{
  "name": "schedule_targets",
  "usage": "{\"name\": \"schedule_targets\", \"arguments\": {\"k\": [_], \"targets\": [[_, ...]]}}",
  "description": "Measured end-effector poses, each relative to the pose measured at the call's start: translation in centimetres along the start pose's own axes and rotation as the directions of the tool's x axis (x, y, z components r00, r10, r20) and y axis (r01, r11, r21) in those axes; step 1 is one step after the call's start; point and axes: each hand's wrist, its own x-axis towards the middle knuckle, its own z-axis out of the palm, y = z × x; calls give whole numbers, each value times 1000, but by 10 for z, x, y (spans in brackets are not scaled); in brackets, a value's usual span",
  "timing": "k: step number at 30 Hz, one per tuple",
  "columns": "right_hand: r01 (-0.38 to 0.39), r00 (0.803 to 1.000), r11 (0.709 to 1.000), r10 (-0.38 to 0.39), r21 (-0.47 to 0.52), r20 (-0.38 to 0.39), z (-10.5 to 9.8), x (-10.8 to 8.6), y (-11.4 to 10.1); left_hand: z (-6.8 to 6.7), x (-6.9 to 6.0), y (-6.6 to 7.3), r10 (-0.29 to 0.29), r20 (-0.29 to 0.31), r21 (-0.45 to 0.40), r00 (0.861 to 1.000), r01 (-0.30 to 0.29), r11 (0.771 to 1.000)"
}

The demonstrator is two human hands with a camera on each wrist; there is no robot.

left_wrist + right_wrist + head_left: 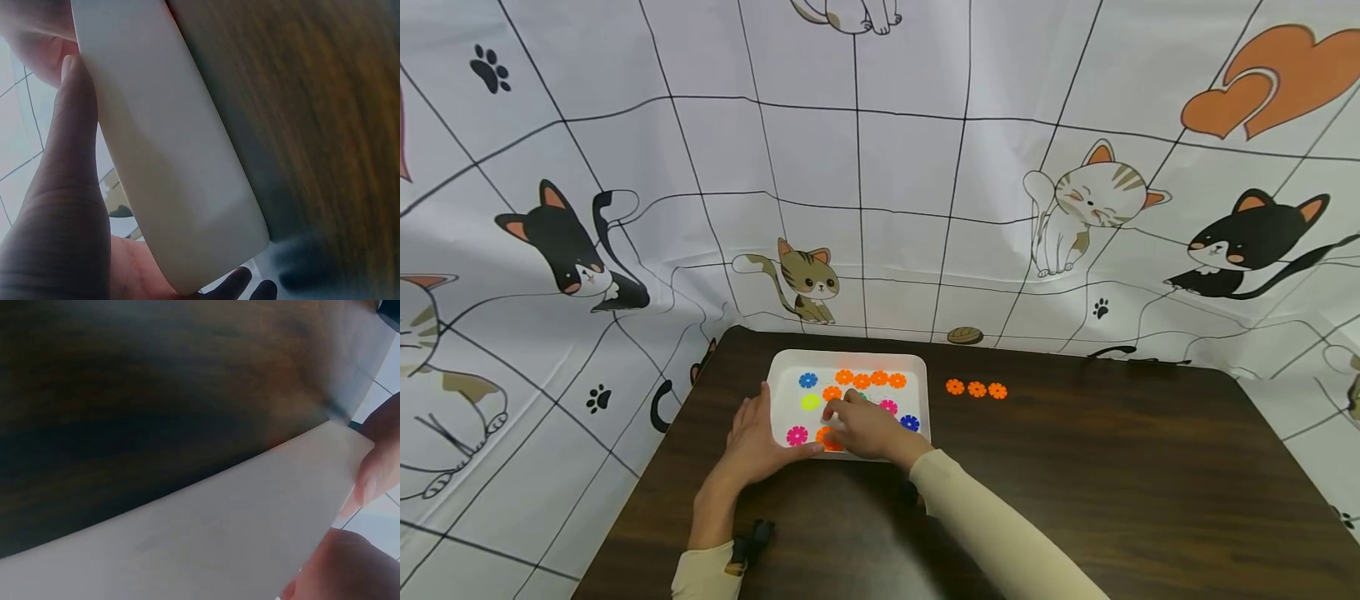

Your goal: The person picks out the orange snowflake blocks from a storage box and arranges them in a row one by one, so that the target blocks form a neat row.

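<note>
At one tray point(784, 385), two hands point(752, 440) point(871, 427), three orange discs point(976, 389) beside

The left hand point(751, 440) spread round the near left corner of the tray point(820, 360), thumb point(799, 452) straight along the near edge, fingers point(763, 402) stretched up the left side. The right hand point(867, 427) was over the tray, its fingers bent downward, the right forearm point(1000, 525) slanting in from the tray's near right
</note>
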Motion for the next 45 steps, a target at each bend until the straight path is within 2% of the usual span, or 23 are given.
{"name": "schedule_targets", "arguments": {"k": [13,28,37,45], "targets": [[-55,998,999,55,0,11,1,4,-8,0,1,-2,5,2,-20,1000,-5,1000],[-25,1000,995,26,-92,3,-1,3,-4,0,1,-2,-1,3,1,1000,1,1000],[-10,998,997,6,-79,-56,-16,-12,7,1,2,1,5,3,-9,1000,-5,1000],[-2,997,999,-1,-42,-79,-26,-25,21,1,0,0,-24,21,-13,999,24,1000]]}}
